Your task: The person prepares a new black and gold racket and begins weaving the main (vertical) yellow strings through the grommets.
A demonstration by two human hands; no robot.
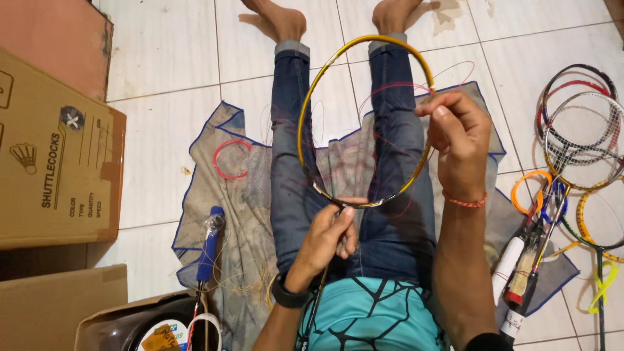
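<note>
While both hands work over the lap, these points stand out:

Right hand: the right hand (460,144) is pinched closed, thumb against fingertips, on a thin red string (390,88) at the right side of the racket frame (364,120).
Left hand: the left hand (327,239) is curled shut around the racket's neck, just below the bottom of the hoop.
Racket frame: yellow and black, unstrung, it lies tilted over the jeans (292,162), its top near the ankles.
Risk, string: loose red loops drift across the hoop and the cloth (227,195); I judge they could kink or snag on a knee if pulled fast.
Risk, grip: one hand steadies the neck, so a hard tug could twist the hoop.
Risk, floor: the other rackets (578,136) lie near the right elbow and could be knocked.
Hard to see: which hole the string passes through, and where its free end lies, cannot be told.
Cut off: the racket's handle drops below the picture's edge; the cardboard box (58,169) and the bucket (130,328) are partly out of view.
</note>
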